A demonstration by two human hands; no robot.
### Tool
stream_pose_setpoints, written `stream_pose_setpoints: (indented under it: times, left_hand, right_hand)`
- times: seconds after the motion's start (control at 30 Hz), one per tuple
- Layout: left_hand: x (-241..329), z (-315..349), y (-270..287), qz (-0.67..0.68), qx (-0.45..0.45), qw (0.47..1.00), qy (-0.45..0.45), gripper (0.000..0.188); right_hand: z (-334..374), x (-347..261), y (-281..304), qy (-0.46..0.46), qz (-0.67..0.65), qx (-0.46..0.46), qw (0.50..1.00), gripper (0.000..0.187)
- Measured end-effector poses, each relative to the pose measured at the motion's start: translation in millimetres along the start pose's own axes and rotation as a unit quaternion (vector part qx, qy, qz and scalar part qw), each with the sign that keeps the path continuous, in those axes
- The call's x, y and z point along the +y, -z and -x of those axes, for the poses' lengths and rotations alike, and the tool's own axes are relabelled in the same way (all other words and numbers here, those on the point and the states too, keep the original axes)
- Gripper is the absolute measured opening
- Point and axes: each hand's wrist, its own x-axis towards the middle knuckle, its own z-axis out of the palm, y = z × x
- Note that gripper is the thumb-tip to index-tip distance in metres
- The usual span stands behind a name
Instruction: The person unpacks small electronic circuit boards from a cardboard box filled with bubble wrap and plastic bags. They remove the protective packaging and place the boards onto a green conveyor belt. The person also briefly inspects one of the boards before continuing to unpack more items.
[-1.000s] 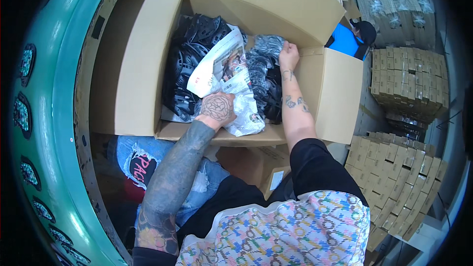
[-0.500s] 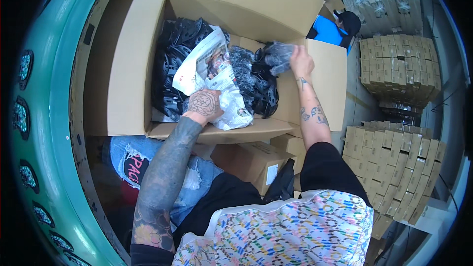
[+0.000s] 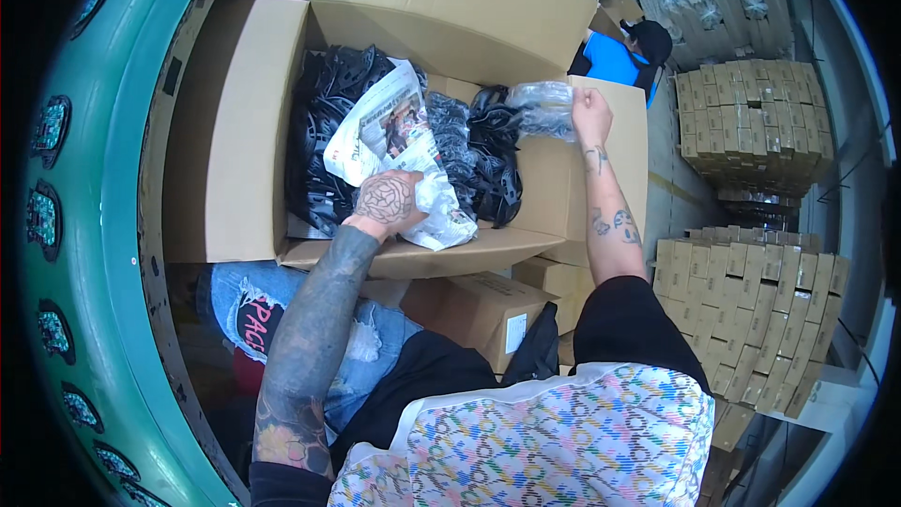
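Observation:
A large open cardboard box point(image 3: 441, 33) stands before me, holding many black plastic parts point(image 3: 340, 84) with slotted, curved shapes. Across the middle of them lies a crumpled newspaper sheet point(image 3: 375, 136). My left hand point(image 3: 387, 199) is closed on the sheet's lower part near the box's front wall; its fingertips are partly hidden. Over the right side of the box, my right hand point(image 3: 592, 115) pinches the end of a clear plastic bag point(image 3: 546, 111). The bag stretches leftward to black parts. Beside the newspaper, more parts point(image 3: 449, 127) sit under clear wrapping.
A smaller closed carton point(image 3: 483, 310) is below the box's front edge. At left runs a green curved surface point(image 3: 103, 253) with dark round fittings. Stacked cartons point(image 3: 751, 122) stand at right. A person in blue point(image 3: 615, 61) is beyond the box's far right corner.
My right hand has moved right, drawing the clear bag out longer and flatter. My left hand stays on the newspaper. The view has shifted slightly.

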Motion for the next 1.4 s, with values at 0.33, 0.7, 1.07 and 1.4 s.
stream_pose_setpoints:
  times: [0.33,0.7,1.07,1.4]
  left_hand:
    - [1,-2,-1,0.006,0.068,0.995,-0.067,0.041]
    - [-1,-5,-5,0.125,0.156,0.964,-0.173,0.027]
    - [0,-6,-7,0.011,0.089,0.990,-0.106,0.036]
    - [-3,0,-5,0.002,0.065,0.995,-0.076,0.035]
  right_hand:
    - [-14,7,46,0.017,-0.006,0.076,0.997,0.026]
    - [196,-105,-29,-0.101,-0.510,-0.463,0.718,0.015]
    - [73,66,-143,-0.219,0.053,-0.267,0.937,0.058]
    - [86,31,-130,-0.299,-0.291,-0.098,0.903,0.020]
